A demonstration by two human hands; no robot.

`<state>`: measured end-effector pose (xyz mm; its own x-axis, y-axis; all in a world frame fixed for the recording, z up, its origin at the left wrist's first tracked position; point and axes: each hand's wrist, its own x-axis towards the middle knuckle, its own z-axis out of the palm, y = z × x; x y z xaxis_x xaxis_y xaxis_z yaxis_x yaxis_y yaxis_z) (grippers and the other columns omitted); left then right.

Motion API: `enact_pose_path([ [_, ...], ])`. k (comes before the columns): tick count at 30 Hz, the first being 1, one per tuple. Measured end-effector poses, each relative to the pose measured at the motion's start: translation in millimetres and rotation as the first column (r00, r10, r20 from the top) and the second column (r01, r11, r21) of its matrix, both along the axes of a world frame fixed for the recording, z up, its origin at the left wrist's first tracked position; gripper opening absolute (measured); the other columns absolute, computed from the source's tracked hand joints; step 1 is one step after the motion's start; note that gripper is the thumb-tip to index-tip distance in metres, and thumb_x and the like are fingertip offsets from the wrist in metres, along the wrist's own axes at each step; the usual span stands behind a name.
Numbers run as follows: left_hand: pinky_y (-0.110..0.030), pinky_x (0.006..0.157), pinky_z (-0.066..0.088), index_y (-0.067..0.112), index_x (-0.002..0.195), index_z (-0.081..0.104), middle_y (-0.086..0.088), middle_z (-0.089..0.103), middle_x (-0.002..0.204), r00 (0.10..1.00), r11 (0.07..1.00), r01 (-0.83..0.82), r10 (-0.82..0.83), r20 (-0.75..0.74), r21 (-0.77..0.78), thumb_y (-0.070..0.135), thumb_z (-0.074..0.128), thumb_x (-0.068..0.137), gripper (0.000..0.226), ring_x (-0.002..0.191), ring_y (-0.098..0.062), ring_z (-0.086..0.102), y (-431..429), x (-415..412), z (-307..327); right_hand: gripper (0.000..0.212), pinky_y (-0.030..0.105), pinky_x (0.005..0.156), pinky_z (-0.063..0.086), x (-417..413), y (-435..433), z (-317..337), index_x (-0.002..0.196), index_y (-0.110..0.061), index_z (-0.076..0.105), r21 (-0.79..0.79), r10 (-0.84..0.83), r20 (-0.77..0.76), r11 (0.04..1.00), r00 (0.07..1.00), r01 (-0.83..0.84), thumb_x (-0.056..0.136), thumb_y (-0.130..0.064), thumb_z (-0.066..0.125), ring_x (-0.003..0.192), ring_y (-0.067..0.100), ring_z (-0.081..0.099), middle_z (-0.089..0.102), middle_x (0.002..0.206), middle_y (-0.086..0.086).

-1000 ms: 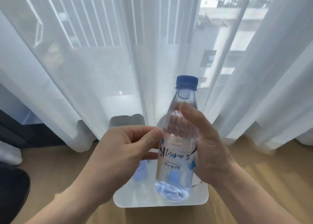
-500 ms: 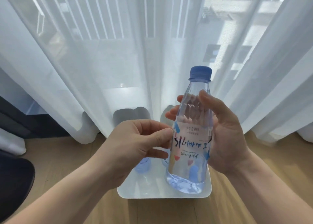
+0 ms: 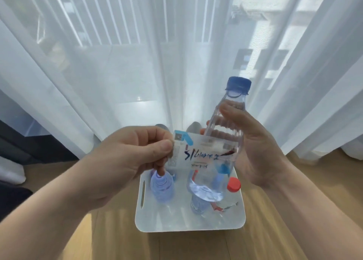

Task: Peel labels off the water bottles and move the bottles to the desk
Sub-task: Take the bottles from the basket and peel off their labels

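My right hand (image 3: 253, 147) grips a clear water bottle (image 3: 225, 126) with a blue cap, held tilted above a white bin. Its white printed label (image 3: 200, 155) is peeled partway off and stretches out to the left. My left hand (image 3: 127, 159) pinches the free end of that label between thumb and fingers. The label's other end still clings to the bottle's body.
A white bin (image 3: 142, 210) sits on the wooden floor below my hands. Inside stand a blue-capped bottle (image 3: 162, 187), a red-capped bottle (image 3: 232, 189) and another bottle (image 3: 198, 203). Sheer white curtains (image 3: 117, 63) hang behind, against a window.
My left hand has pulled the label away from the bottle to the left. The bottle has tipped to the right, and the bin's bottles have come into view.
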<state>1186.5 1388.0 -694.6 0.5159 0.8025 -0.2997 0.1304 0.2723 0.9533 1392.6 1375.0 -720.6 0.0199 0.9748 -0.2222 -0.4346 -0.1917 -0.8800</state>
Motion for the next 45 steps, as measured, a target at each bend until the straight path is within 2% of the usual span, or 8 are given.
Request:
enact_pose_path([
  [3,-0.022,0.055,0.049,0.015,0.063,0.071,-0.01,0.062,0.065,0.996,0.996,-0.058,0.063,-0.059,0.074,0.012,0.07,0.066,0.004,0.059,-0.018,0.054,8.8,-14.0,3.7,0.019,0.032,0.051,0.054,-5.0,-0.2,-1.8,0.079,-0.025,0.059,-0.045,-0.077,0.163,0.995,0.984,0.085,0.068,-0.035,0.072,0.065,0.012,0.064,0.062,0.074,-0.003],
  [6,-0.024,0.048,0.049,0.012,0.069,0.074,-0.006,0.065,0.063,0.975,0.964,-0.209,0.219,-0.043,0.166,0.025,0.085,0.05,0.025,0.055,-0.015,0.057,23.3,-40.5,9.9,0.015,0.036,0.061,0.058,-8.0,1.2,-7.6,0.081,-0.025,0.056,-0.075,-0.123,0.274,0.986,0.954,0.149,0.077,-0.033,0.068,0.069,0.014,0.058,0.059,0.075,0.003],
  [12,-0.025,0.064,0.045,0.018,0.079,0.07,0.003,0.07,0.079,0.636,0.854,-0.027,0.417,-0.65,0.52,0.02,0.064,0.085,0.008,0.076,-0.016,0.063,35.3,-21.4,-53.3,0.026,0.051,0.081,0.054,-13.0,-0.9,-8.3,0.085,-0.016,0.057,-0.064,-0.043,0.344,0.996,0.938,0.069,0.074,-0.038,0.053,0.071,0.018,0.056,0.058,0.071,0.005],
  [21,-0.027,0.07,0.044,0.01,0.087,0.072,-0.01,0.073,0.095,0.435,0.939,0.084,0.267,-0.86,0.334,0.017,0.057,0.086,0.017,0.091,-0.027,0.064,58.9,-25.2,-158.1,0.018,0.056,0.092,0.049,-20.9,-10.6,-22.4,0.086,-0.029,0.061,-0.079,0.048,0.466,0.997,0.884,-0.013,0.076,-0.044,0.063,0.095,0.031,0.065,0.066,0.086,0.007],
  [25,-0.027,0.071,0.044,0.009,0.094,0.069,-0.011,0.071,0.102,0.454,0.948,0.061,0.251,-0.855,0.311,0.008,0.053,0.086,0.017,0.089,-0.025,0.061,65.9,-23.2,-170.4,0.017,0.025,0.07,0.056,-27.7,-13.6,-27.4,0.095,-0.03,0.06,-0.096,0.096,0.514,0.994,0.852,-0.054,0.081,-0.04,0.06,0.087,0.02,0.068,0.07,0.092,0.004],
  [30,-0.034,0.086,0.054,0.005,0.105,0.07,-0.014,0.072,0.101,0.523,0.977,0.03,0.167,-0.836,0.213,0.005,0.049,0.086,0.028,0.095,-0.027,0.067,66.7,-22.7,-168.4,0.038,0.035,0.086,0.055,-44.4,-16.5,-39.5,0.11,-0.023,0.056,-0.128,0.223,0.643,0.974,0.733,-0.185,0.077,-0.039,0.067,0.1,0.018,0.064,0.067,0.107,0.0],
  [39,-0.028,0.076,0.054,0.014,0.093,0.07,-0.002,0.07,0.08,0.675,0.932,0.008,0.263,-0.689,0.363,0.009,0.046,0.087,0.025,0.077,-0.02,0.069,72.5,-20.6,-123.0,0.04,0.016,0.078,0.041,-79.3,-22.4,-111.3,0.108,-0.021,0.067,-0.279,0.389,0.746,0.92,0.54,-0.277,0.07,-0.022,0.079,0.099,0.01,0.056,0.063,0.103,-0.008],
  [45,-0.023,0.071,0.048,0.017,0.092,0.071,0.002,0.068,0.074,0.614,0.918,0.039,0.289,-0.735,0.394,0.013,0.05,0.087,0.022,0.078,-0.017,0.066,57.8,-39.1,-110.8,0.042,0.024,0.088,0.044,-89.7,-20.7,-154.4,0.11,-0.015,0.068,-0.36,0.448,0.723,0.894,0.526,-0.268,0.07,-0.009,0.079,0.098,0.013,0.056,0.068,0.111,-0.001],
])
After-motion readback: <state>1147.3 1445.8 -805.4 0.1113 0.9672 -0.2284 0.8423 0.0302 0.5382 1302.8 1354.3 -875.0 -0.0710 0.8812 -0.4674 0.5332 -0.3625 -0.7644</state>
